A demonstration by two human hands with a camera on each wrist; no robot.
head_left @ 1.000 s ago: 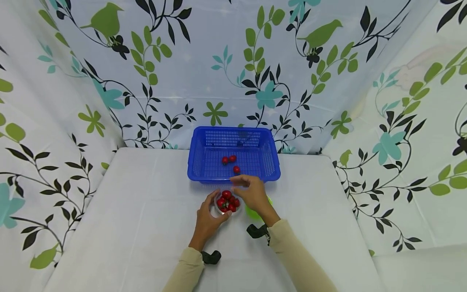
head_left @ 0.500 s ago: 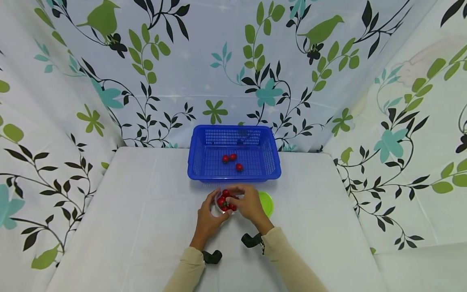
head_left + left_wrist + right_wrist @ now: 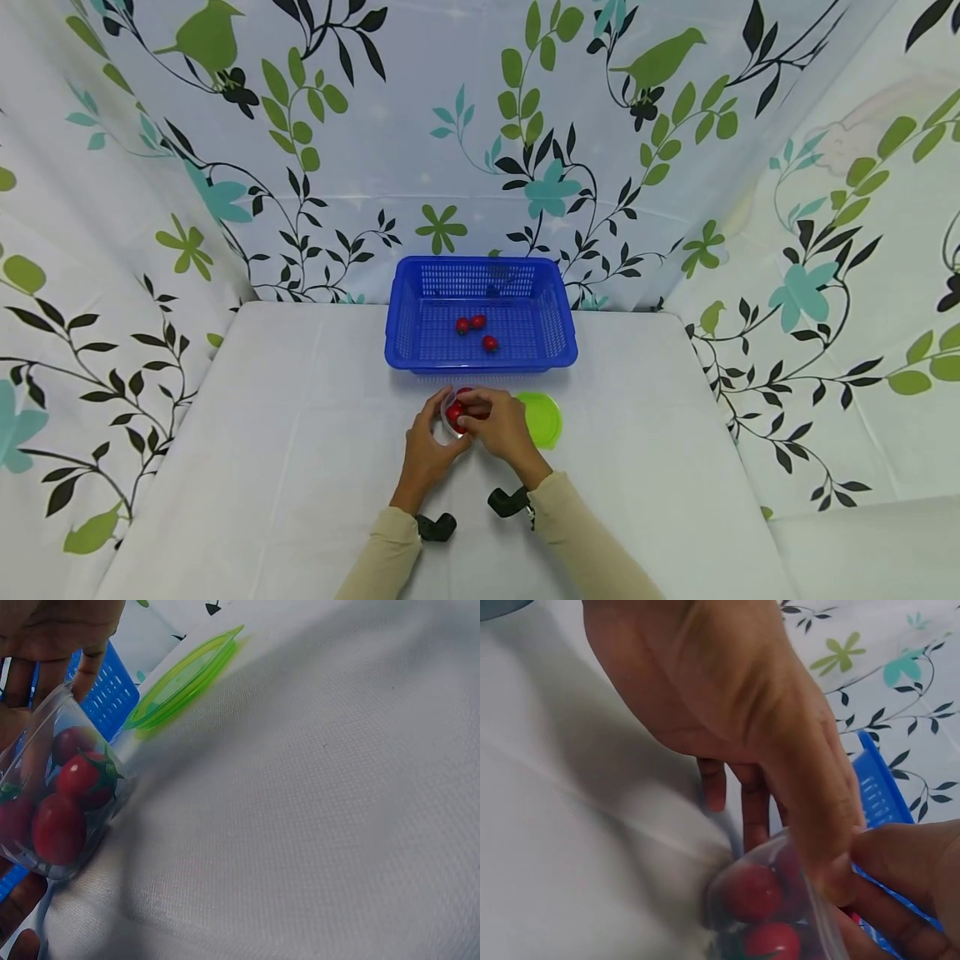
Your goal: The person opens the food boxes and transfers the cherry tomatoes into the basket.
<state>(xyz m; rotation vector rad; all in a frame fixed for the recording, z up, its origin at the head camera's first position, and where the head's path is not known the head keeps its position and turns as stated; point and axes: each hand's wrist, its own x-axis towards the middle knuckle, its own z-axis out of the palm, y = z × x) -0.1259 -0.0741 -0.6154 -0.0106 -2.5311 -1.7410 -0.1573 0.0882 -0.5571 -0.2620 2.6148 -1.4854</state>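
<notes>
My left hand (image 3: 426,454) holds a clear plastic cup (image 3: 69,716) on the white table, fingers and thumb wrapped about its sides. Several red cherry tomatoes (image 3: 58,829) fill it, some with green stems. Over the cup's mouth comes my right hand (image 3: 510,429), thumb and fingers curled in at the rim, pinching a cherry tomato that they largely hide. In the right wrist view, the thumb (image 3: 821,859) reaches down at the cup's rim, close to the tomatoes. Just behind the cup stands a blue basket (image 3: 480,367) with three cherry tomatoes (image 3: 490,343) inside.
A round bright green lid (image 3: 543,421) lies on the table right of the cup, beside my right hand. White cloth covers the table (image 3: 315,458). Leaf-and-bird patterned curtains (image 3: 345,142) hang behind the basket and along both sides.
My right hand has moved from the basket's front edge down and left onto the cup, uncovering the green lid. The nearest tomato in the basket has rolled slightly. My left hand stays on the cup.
</notes>
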